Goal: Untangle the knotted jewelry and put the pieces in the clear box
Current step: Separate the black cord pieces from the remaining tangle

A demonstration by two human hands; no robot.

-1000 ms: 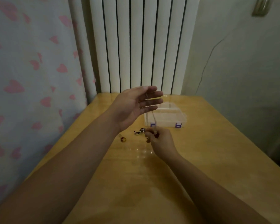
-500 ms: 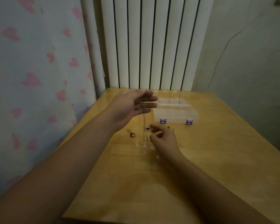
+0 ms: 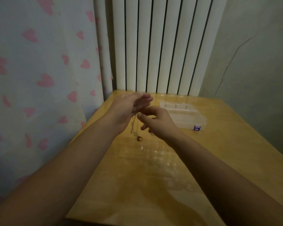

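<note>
My left hand [image 3: 127,110] is held above the table with straight fingers pointing right, and a thin chain necklace [image 3: 133,126] hangs down from them. My right hand [image 3: 158,122] is raised beside it with curled fingers, its thumb and fingertips at the top of the chain, where it seems to pinch it. The chain's lower end, with a small pendant, dangles just above the wooden table [image 3: 153,176]. A dark ring [image 3: 139,138] lies on the table under the chain. Another small piece [image 3: 152,133] lies beneath my right hand. The clear box [image 3: 185,115] stands open behind my right hand.
A white radiator [image 3: 153,46] rises behind the table's far edge. A curtain with pink hearts [image 3: 39,79] hangs along the left side. A grey wall [image 3: 252,79] is on the right. A glossy film covers the table's middle.
My right hand has risen from the table up to my left hand's fingertips. The view has shifted, so the box now sits further right.
</note>
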